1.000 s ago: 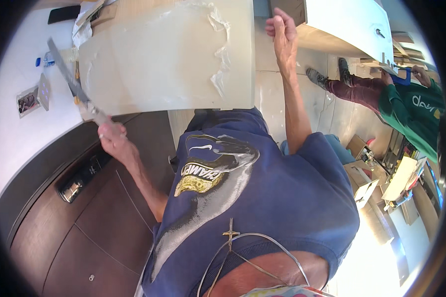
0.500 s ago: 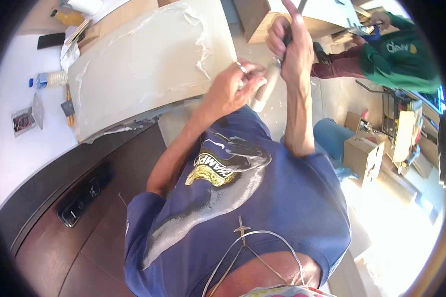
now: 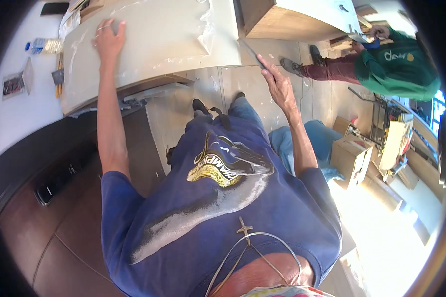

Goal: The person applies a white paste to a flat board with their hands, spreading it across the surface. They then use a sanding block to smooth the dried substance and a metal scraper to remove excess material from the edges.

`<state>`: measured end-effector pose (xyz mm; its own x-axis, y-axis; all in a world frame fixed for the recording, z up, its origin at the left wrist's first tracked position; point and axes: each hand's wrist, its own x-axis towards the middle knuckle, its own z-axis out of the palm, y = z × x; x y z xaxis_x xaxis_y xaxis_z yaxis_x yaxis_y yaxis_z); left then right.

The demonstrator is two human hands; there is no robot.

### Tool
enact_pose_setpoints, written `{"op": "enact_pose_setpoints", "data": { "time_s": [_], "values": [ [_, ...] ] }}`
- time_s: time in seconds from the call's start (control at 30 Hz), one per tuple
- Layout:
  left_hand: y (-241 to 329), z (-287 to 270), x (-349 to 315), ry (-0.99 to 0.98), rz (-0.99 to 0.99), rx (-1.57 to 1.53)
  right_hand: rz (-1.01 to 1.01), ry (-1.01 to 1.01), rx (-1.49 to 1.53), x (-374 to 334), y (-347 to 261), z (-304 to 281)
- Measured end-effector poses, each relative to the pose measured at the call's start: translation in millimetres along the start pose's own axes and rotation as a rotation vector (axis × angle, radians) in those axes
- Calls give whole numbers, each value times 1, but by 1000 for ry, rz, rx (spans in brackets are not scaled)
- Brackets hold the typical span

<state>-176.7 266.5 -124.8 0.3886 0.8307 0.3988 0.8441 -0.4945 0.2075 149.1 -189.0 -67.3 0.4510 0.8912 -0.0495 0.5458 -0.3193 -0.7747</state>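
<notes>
A large pale panel point(image 3: 153, 44) lies at the upper left, with strips of torn whitish film or dried residue along its edges. My left hand point(image 3: 109, 42) rests on its left part, fingers spread, a ring on one of them. Off the panel's right end, my right hand point(image 3: 281, 89) is closed on a long, narrow, flat grey tool, like a file point(image 3: 250, 53). The tool points up and left, its far end close by the panel's right edge. Its handle is hidden in my palm.
A wooden cabinet point(image 3: 292, 22) stands beyond the panel's right end. A person in a green top point(image 3: 399, 64) works at the far right. Cardboard box point(image 3: 351, 156) and blue bag point(image 3: 307, 141) sit right of me. Bottle point(image 3: 47, 46) and pencils point(image 3: 59, 76) lie left of the panel.
My hands have parted: the left moved left onto the panel and spread, the right came lower with the grey tool tilted left. A pale cylinder between them is out of sight.
</notes>
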Motion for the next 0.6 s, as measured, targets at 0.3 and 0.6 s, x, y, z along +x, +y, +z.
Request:
{"op": "enact_pose_setpoints", "data": {
  "time_s": [0.3, 0.6],
  "values": [
    [-68, -53, -42, 19, -469, 211, -227, -166, -307, 50, -4, 1],
    [-65, -59, -46, 69, -397, 317, -390, -220, -280, 65, 8, -27]
  ]
}}
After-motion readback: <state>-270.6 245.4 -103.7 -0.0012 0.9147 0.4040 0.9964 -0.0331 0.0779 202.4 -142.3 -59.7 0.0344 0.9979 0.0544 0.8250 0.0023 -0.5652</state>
